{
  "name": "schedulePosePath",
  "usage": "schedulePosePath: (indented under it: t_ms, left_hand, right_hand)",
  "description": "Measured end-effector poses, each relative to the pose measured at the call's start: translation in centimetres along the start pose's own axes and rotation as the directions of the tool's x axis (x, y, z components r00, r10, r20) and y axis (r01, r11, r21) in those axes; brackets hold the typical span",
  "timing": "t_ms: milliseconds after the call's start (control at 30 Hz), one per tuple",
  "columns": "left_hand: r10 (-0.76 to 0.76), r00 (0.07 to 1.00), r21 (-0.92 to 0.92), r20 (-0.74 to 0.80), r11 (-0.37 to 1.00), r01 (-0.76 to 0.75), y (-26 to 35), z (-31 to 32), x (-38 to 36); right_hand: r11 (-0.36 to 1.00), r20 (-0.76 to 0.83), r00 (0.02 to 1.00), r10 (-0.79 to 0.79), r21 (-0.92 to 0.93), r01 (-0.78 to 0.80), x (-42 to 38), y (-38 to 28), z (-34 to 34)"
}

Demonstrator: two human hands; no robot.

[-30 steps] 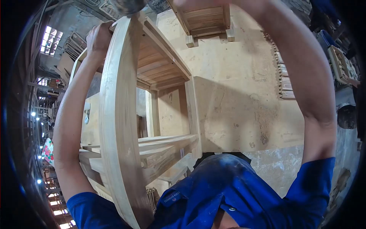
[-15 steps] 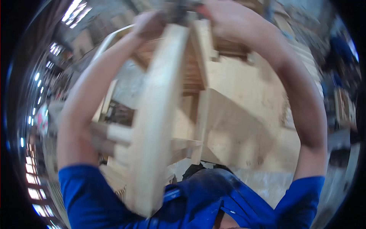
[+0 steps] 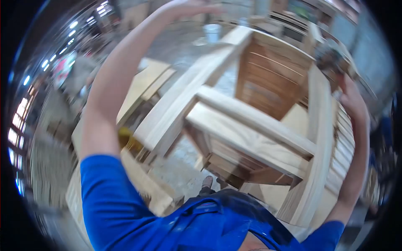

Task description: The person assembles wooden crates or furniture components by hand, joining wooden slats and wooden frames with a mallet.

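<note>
My left hand (image 3: 194,7) is at the top edge, blurred, its fingers stretched out above the floor and touching nothing visible. At the right, my right hand (image 3: 351,100) is closed on a dark power tool (image 3: 331,58), whose details are smeared. The tool is at the far right corner of a pale wooden frame (image 3: 255,119) that stands in front of me. Slatted brown panels (image 3: 272,81) show inside the frame. Its thick left beam (image 3: 188,98) runs diagonally below my left hand.
A light blue bucket (image 3: 212,33) stands on the floor beyond the frame. Pale boards (image 3: 146,83) lie at the left, near a yellow object (image 3: 130,140). A stack of slats (image 3: 343,142) is under my right arm. My shoe (image 3: 207,182) shows below the frame.
My hands have moved apart, the left off the tool and the right to the right with the tool. The view has turned, and the frame now appears wide and lower.
</note>
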State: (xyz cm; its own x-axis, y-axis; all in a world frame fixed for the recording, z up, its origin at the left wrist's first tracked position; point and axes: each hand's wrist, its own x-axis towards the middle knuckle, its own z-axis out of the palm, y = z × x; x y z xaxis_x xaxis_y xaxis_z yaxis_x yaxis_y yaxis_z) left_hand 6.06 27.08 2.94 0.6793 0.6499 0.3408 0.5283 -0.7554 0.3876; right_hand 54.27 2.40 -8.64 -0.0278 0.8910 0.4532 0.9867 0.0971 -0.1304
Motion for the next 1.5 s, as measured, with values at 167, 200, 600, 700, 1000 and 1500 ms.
schedulePosePath:
  t_ms: [167, 200, 600, 700, 1000, 1500]
  left_hand:
    - [0.044, 0.995, -0.293, -0.089, 0.954, -0.069, -13.5, 14.9, 1.9]
    - [0.173, 0.972, -0.364, -0.16, 0.905, -0.221, -17.1, 20.1, 5.0]
    - [-0.267, 0.79, -0.574, -0.552, 0.809, -0.128, -7.8, 30.8, 9.1]
    - [-0.279, 0.814, -0.595, -0.51, 0.797, -0.1, -7.1, 29.2, 8.0]
    - [-0.334, 0.797, -0.653, -0.503, 0.751, -0.097, -6.8, 28.4, 7.1]
    - [-0.073, 0.899, -0.598, -0.431, 0.77, -0.224, -9.6, 30.3, 8.7]
  right_hand:
    - [0.914, 0.204, 0.892, 0.404, -0.138, -0.383, 1.1, -6.6, -3.3]
    - [0.912, 0.202, 0.891, 0.406, -0.143, -0.384, 1.3, -7.1, -3.5]
    - [0.922, 0.043, 0.935, 0.353, -0.184, -0.34, 5.6, -15.9, -7.0]
    - [0.927, -0.188, 0.918, 0.348, -0.079, -0.367, 11.9, -18.7, -10.0]
    - [0.939, 0.215, 0.95, 0.228, -0.307, -0.156, 17.7, -26.2, 2.5]
    - [0.912, 0.395, 0.822, 0.409, -0.199, -0.358, 18.3, -26.9, -2.0]
